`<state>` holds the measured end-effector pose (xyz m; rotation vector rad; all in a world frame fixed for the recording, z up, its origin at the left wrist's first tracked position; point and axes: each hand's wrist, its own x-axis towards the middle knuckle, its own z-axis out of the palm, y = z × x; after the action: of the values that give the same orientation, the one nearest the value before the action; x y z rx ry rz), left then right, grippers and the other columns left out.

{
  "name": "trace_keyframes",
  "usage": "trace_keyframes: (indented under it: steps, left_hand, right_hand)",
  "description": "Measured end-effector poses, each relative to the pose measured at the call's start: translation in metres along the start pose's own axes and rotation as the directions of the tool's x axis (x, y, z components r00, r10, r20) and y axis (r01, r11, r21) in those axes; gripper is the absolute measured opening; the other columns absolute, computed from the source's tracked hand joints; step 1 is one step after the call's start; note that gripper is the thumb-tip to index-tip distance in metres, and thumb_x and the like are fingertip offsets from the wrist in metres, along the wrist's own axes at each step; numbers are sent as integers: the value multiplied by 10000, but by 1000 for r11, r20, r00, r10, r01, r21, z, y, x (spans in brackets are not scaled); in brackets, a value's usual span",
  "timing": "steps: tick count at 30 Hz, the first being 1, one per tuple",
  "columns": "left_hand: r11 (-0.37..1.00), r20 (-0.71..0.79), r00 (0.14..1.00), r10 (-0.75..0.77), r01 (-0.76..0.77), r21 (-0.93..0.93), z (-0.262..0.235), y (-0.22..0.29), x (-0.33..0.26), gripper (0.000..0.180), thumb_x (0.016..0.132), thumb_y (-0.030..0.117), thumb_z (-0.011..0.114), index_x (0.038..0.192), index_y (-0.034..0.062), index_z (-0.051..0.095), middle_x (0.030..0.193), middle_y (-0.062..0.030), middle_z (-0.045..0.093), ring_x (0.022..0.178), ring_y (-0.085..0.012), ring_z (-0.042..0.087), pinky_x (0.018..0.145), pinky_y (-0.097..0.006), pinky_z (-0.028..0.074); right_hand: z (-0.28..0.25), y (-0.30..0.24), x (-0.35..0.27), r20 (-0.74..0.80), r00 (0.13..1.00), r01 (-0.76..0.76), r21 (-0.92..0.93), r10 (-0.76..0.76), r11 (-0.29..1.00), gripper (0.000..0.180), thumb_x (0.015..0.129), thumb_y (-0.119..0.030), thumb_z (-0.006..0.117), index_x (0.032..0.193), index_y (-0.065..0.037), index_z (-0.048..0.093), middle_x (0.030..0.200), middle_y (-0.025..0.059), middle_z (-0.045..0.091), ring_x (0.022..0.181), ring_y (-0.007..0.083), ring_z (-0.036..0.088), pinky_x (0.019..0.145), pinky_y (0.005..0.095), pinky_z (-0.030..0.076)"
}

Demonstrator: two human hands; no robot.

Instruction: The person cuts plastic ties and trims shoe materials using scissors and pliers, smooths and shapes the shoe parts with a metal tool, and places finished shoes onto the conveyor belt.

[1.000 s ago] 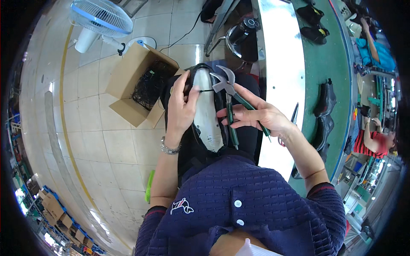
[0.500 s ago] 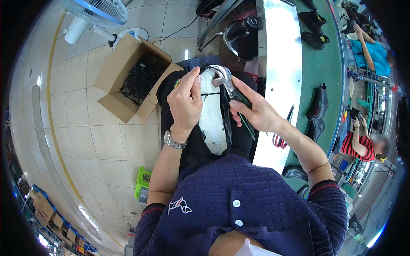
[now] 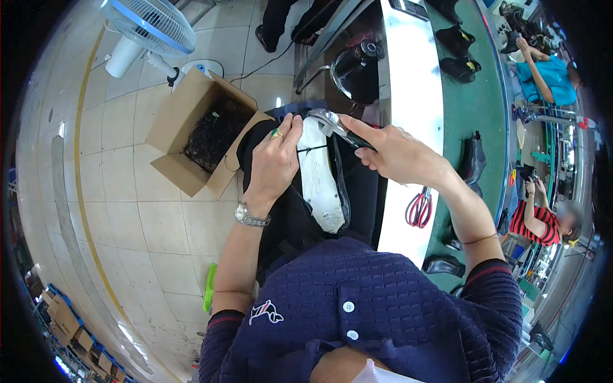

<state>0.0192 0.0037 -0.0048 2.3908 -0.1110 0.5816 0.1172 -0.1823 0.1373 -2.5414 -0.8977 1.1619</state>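
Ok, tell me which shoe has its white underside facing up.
The shoe on the person's lap, between the left hand and the right hand, which holds the pincers. The other shoes, on the green tabletop, show dark uppers.

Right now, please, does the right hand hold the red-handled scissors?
No, the right hand holds steel pincers; the scissors lie on the white bench.

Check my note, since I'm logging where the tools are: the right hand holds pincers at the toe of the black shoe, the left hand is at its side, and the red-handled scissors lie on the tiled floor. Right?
The scissors' place is wrong: the head view shows the red-handled scissors on the shiny metal bench. The rest of your note stands.
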Motion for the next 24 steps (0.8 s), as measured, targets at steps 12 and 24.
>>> trace_keyframes:
  steps: [12,24]
  left_hand:
    - [999,-24,999,-37,37,-14,-1,-1,5,310,812,-35,559,1113,-5,626,1094,-210,663,922,-310,669,792,-368,544]
    - [965,-31,983,-181,171,-198,-7,9,2,150,934,75,529,1070,43,584,919,-178,676,798,-344,658,667,-405,514]
  right_hand:
    - [18,-11,11,-349,910,154,-216,-223,964,670,931,-150,555,1502,-178,205,676,211,622,630,380,646,589,446,533]
    - [26,-13,11,-504,808,205,-245,-305,948,607,949,-192,549,1486,-188,267,604,142,618,510,299,637,505,383,533]
